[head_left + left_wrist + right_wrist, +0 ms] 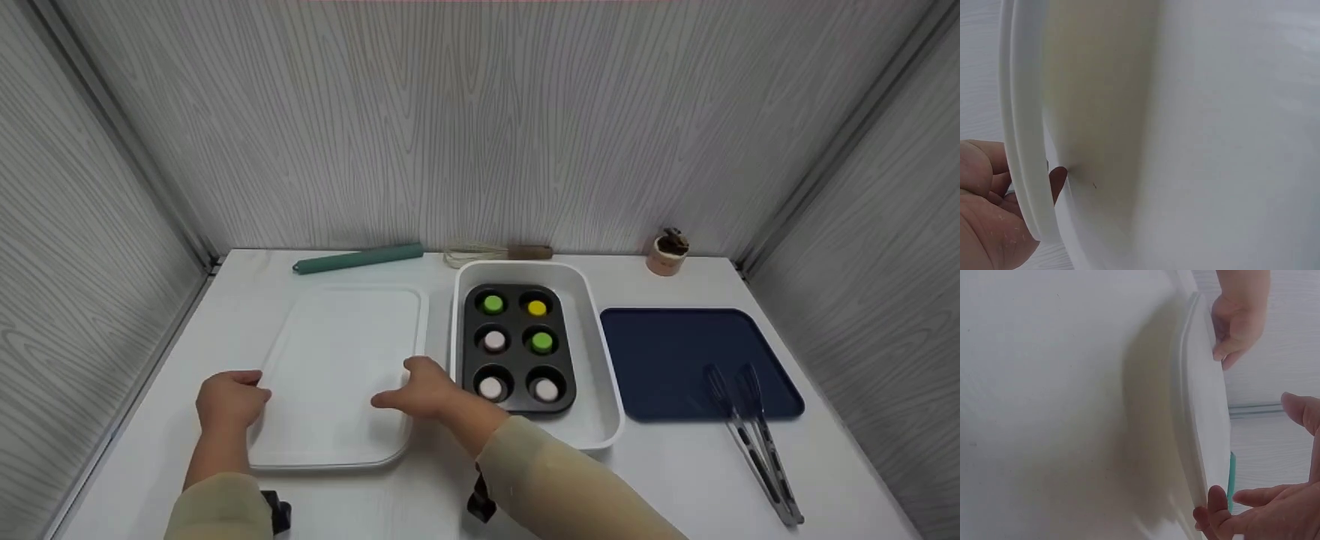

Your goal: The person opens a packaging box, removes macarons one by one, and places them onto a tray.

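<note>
A flat white lid [337, 375] with rounded corners and a narrow raised rim is in the left half of the head view. My left hand [231, 401] grips its left edge. In the left wrist view, the fingers of the left hand [991, 214] lie on both sides of the rim. My right hand [420, 390] is at the opposite edge with its thumb spread out over the lid. From the right wrist, the right hand [1275, 509] shows its fingertips touching the lid's edge, the thumb standing away from it.
Right of the lid stands a white bin [592, 360] holding a dark muffin tin [517, 362] with green, yellow and pale pieces. Behind lie a green rolling pin [360, 259] and a whisk [495, 253]. Tongs [761, 450] lie partly over a navy tray [667, 360], near a small potted plant [667, 253].
</note>
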{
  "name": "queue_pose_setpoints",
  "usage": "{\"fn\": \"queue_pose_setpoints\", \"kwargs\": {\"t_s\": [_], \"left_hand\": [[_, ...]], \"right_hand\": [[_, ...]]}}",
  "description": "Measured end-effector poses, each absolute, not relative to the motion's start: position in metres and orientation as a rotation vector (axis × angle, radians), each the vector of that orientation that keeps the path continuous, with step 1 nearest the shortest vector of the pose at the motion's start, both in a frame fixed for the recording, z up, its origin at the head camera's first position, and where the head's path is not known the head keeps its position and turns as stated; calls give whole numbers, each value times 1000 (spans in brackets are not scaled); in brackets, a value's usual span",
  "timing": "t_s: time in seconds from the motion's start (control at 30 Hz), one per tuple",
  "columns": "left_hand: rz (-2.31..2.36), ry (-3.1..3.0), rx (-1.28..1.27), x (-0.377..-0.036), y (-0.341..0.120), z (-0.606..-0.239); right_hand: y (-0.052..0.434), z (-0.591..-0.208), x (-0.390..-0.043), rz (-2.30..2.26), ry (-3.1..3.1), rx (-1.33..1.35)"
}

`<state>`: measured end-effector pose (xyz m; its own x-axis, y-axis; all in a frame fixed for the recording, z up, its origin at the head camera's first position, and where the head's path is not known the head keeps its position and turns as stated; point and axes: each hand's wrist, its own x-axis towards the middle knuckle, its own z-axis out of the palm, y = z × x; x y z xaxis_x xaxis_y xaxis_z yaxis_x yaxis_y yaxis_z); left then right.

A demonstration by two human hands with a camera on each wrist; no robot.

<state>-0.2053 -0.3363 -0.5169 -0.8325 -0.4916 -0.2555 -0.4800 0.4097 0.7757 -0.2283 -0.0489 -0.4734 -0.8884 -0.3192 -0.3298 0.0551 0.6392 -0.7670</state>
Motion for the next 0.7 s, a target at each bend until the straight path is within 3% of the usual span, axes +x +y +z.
{"fn": "queue_pose_setpoints", "kwargs": {"t_s": [0.7], "left_hand": [[-1387,-2501,1005,-216,-317,-532]], "right_hand": [[-60,-490,-237,-1132,2450,-141]]}}
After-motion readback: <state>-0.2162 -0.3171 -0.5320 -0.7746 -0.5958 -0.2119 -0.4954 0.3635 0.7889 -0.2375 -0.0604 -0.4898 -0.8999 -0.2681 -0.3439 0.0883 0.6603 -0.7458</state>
